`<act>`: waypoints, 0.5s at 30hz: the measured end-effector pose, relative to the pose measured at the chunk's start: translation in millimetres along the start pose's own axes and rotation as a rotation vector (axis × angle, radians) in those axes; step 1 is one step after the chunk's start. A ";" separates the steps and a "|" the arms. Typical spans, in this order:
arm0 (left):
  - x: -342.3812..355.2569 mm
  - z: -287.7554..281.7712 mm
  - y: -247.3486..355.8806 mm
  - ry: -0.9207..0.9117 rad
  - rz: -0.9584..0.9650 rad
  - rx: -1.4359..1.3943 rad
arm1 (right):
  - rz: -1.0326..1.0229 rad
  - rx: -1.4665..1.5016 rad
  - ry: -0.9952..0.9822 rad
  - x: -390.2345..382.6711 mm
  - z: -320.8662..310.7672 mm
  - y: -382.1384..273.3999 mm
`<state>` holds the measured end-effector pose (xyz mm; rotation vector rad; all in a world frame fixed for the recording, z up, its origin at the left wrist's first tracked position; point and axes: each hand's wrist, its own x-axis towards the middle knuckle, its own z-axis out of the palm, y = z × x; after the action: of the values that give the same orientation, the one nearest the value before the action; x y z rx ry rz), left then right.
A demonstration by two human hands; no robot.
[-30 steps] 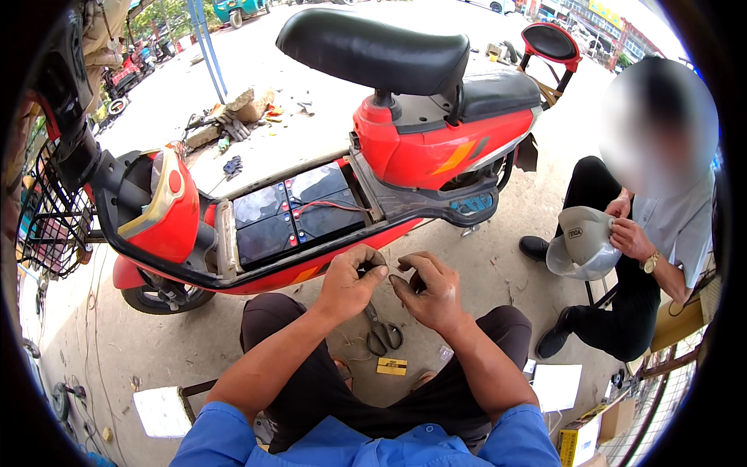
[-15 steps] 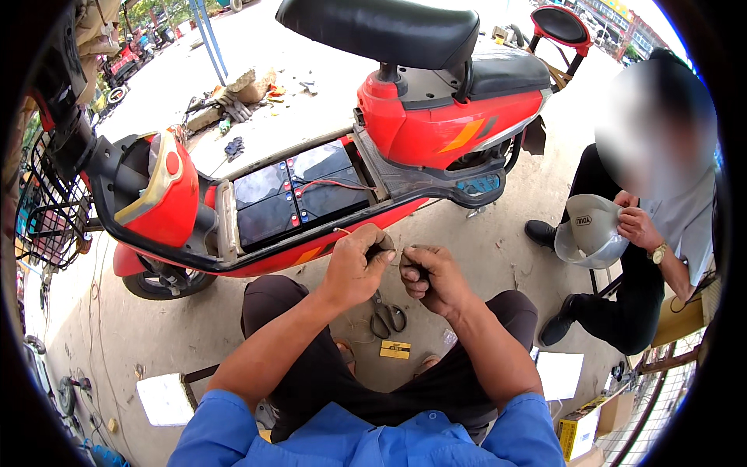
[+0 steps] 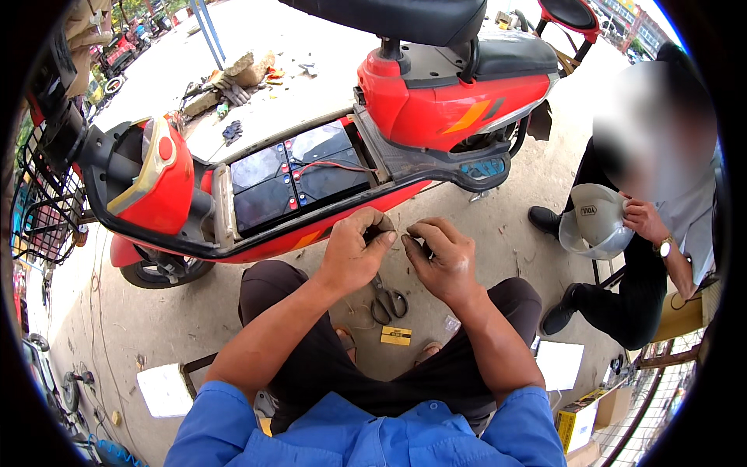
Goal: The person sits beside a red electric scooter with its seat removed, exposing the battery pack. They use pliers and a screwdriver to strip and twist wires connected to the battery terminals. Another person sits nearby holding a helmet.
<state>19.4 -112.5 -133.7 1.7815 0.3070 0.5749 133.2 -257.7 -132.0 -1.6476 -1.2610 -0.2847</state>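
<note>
My left hand [image 3: 355, 251] is closed, thumb and index finger pinched together on a thin wire, only a faint strand of which shows at the fingertips. Close beside it, my right hand [image 3: 445, 258] pinches at the same strand with thumb and index finger, its other fingers curled. Both hands are above my knees, in front of a red electric scooter [image 3: 159, 183]. Its floor compartment lies uncovered, with black batteries [image 3: 268, 204] inside and a red lead [image 3: 327, 164] across them. Below my hands, black-handled scissors [image 3: 389, 302] lie on the ground.
A small yellow card or box [image 3: 396, 335] lies between my feet. To the right sits another person holding a pale helmet [image 3: 595, 222]. White-topped stools [image 3: 166, 390] flank me, and a yellow carton [image 3: 577, 424] is at lower right. Gloves and rubble [image 3: 233, 84] lie beyond the scooter.
Both hands have shifted slightly upward in the picture. My right hand has turned, its thumb and index finger now extended toward the left fingertips. The wire end above my left hand no longer shows.
</note>
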 end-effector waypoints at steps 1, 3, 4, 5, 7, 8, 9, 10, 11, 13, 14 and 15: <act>-0.3 -0.3 1.5 -0.002 0.003 0.006 | -0.050 -0.030 0.018 -0.6 0.6 2.1; -0.5 0.4 -0.6 0.005 0.022 0.017 | -0.034 -0.011 -0.004 -0.4 -0.9 0.0; -0.6 0.3 -1.8 0.009 0.031 0.023 | -0.025 -0.001 -0.016 -0.3 -1.0 -0.6; -0.5 -0.5 -2.0 0.009 0.040 0.046 | 0.022 0.020 -0.040 -0.8 -0.5 -0.6; 0.4 -0.6 -2.3 0.004 0.059 0.087 | 0.121 0.057 -0.085 -3.3 -0.9 -0.9; 0.4 -0.4 -0.6 0.006 0.076 0.111 | 0.247 0.159 -0.120 -4.2 -1.3 -1.8; 0.0 -0.5 2.6 0.008 0.093 0.138 | 0.372 0.264 -0.154 -4.5 -1.7 -3.3; -0.2 -0.6 4.2 0.011 0.110 0.164 | 0.496 0.369 -0.189 -4.4 -2.2 -4.7; -0.2 -0.8 3.9 0.009 0.117 0.166 | 0.610 0.477 -0.223 -2.9 -3.4 -5.1; -0.4 -0.5 2.1 0.004 0.130 0.170 | 0.839 0.691 -0.290 1.3 -7.3 -2.8; -0.3 -0.2 1.2 0.003 0.108 0.144 | 0.846 0.711 -0.314 2.4 -9.4 -0.5; -0.4 0.0 0.2 0.003 0.086 0.118 | 0.854 0.731 -0.340 3.3 -11.8 2.0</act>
<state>19.0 -112.8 -133.6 1.9154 0.2722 0.6307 140.5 -265.1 -125.3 -1.4365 -0.6459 0.9042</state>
